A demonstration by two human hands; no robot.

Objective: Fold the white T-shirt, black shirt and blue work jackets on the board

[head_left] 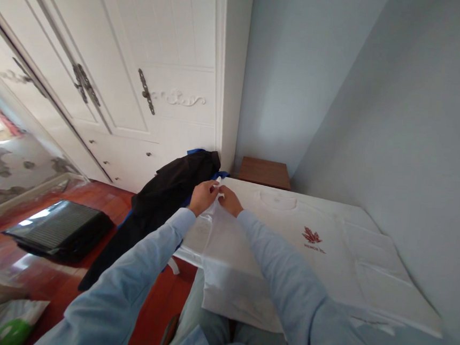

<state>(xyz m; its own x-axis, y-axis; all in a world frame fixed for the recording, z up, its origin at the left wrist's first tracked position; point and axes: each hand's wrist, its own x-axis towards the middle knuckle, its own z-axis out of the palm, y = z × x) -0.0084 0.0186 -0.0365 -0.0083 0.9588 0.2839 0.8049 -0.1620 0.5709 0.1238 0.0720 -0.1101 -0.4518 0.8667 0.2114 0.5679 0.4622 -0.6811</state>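
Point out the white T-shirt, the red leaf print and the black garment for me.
white T-shirt (342,268), head view, on its flat front panel.
red leaf print (312,235), head view, on the middle of the leaf.
black garment (172,189), head view, on its upper folds.

1 head view, looking forward and down, close over table (364,291) – tilted

White T-shirt (289,236): red leaf logo, small text beneath, perhaps unreadable.

Home bedroom: wardrobe (141,79), nightstand (265,173).
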